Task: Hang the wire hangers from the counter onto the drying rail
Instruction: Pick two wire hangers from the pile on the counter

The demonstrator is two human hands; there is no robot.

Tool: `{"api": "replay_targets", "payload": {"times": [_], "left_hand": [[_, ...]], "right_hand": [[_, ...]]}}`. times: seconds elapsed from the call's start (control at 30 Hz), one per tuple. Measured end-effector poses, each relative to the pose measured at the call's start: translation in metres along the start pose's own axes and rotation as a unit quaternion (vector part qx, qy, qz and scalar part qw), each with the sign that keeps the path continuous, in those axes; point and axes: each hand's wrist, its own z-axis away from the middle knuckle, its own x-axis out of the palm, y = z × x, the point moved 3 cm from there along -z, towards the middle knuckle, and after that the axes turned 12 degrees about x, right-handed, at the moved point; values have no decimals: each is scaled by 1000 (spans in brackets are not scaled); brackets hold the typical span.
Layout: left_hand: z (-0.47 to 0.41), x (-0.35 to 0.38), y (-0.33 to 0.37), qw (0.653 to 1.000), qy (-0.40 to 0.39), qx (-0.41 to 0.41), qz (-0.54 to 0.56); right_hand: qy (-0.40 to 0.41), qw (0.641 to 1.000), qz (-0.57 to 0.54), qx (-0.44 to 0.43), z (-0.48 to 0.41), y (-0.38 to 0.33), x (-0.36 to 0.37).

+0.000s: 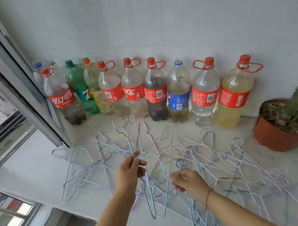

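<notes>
Barely begun: your left hand grips a blue hanger, your right hand pinches a second hanger; the hanger pile covers the counter.

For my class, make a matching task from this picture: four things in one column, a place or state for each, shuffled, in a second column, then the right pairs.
Things
1. left hand
2. cactus pot
3. green bottle
4. blue-labelled bottle

Place or state
A. at the far right end of the counter
B. between two red-labelled bottles
C. grips a raised wire hanger
D. near the window end of the bottle row

Pairs: 1-C, 2-A, 3-D, 4-B
</notes>
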Motion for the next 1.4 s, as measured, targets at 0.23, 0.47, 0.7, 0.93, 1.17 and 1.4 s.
{"api": "replay_targets", "payload": {"times": [0.23,0.47,0.7,0.93,1.17,1.4], "left_hand": [[14,-90,-1,995,92,2,-28],[39,-137,-5,991,136,-8,3],[42,-157,-7,991,135,-9,8],[21,-153,-11,994,105,-3,10],[6,-139,-14,997,82,-5,11],[8,-128,-12,997,75,0,4]], "right_hand": [[36,981,193,-1,-75,-13,61],[108,940,319,60,-114,-10,94],[132,933,310,122,-121,-7,95],[159,926,313,141,-110,-8,70],[175,909,359,117,-90,-19,35],[126,930,333,88,-68,-10,14]]}}
